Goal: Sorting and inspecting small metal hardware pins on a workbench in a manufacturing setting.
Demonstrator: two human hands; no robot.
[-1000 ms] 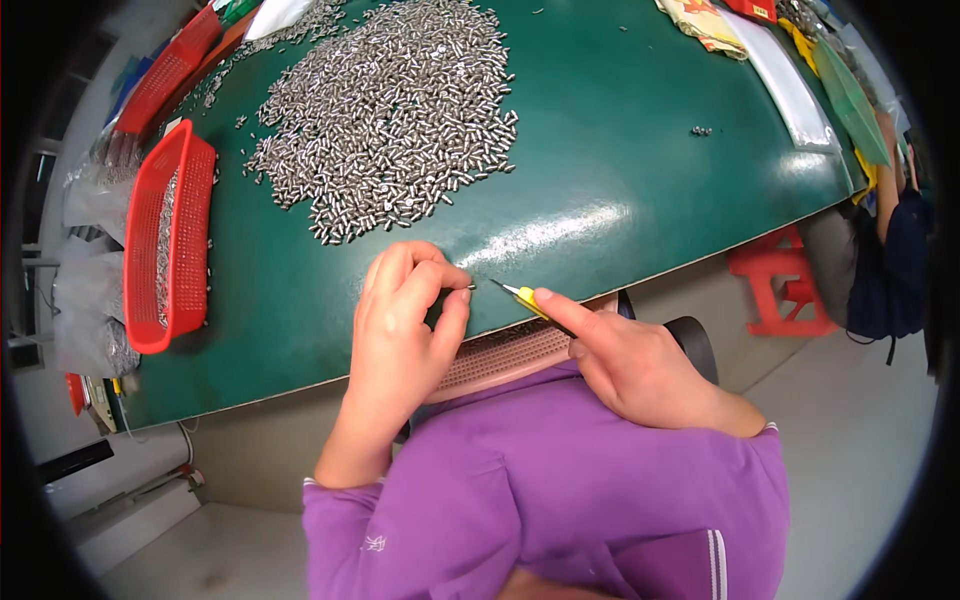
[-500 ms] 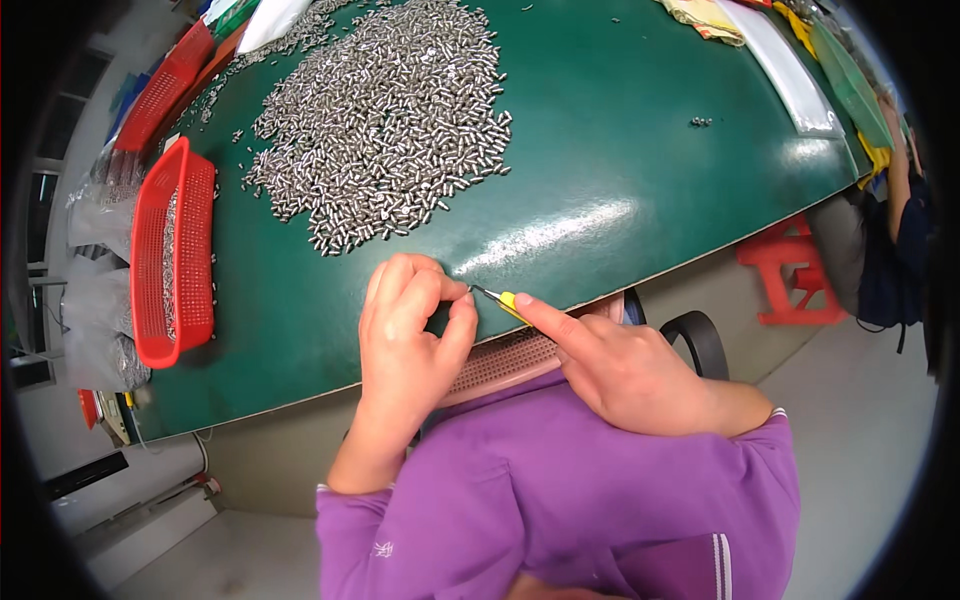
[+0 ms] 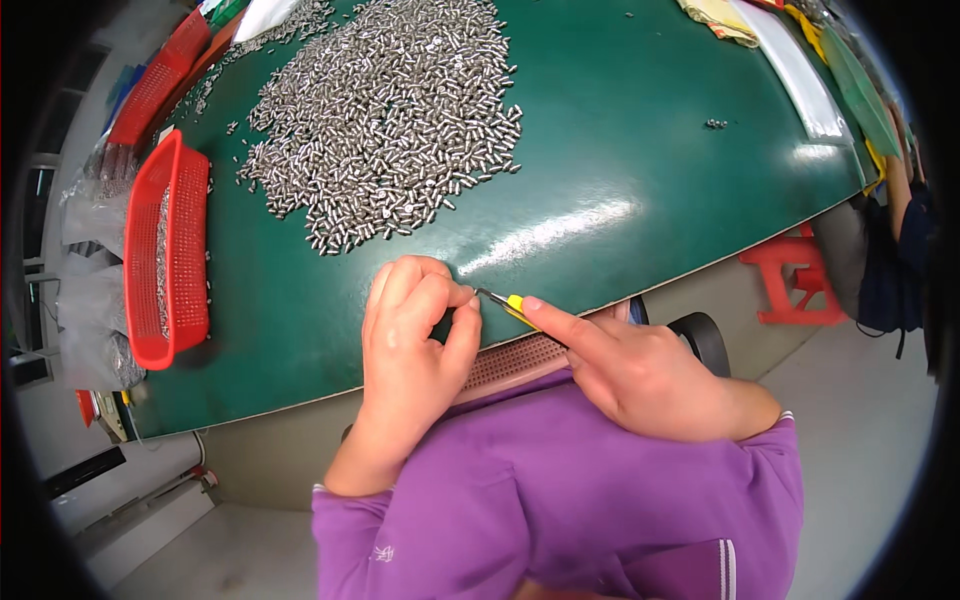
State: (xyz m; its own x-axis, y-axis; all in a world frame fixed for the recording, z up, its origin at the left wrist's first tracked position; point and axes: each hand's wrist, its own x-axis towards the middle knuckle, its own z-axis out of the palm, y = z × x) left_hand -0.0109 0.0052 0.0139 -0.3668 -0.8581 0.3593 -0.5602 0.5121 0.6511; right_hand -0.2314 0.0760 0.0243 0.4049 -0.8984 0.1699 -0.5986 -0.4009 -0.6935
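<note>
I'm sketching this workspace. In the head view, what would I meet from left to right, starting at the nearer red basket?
Nearer red basket → left hand → yellow tool → right hand → red stool.

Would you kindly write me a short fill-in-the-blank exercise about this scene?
1. The yellow and black tool is held in the person's ____ hand.
2. Its tip points toward the pinched ____ of the left hand.
3. The big pile of metal parts lies on a ____ table.
4. The basket at the table's left side is coloured ____.

Missing words: right; fingers; green; red.
</note>
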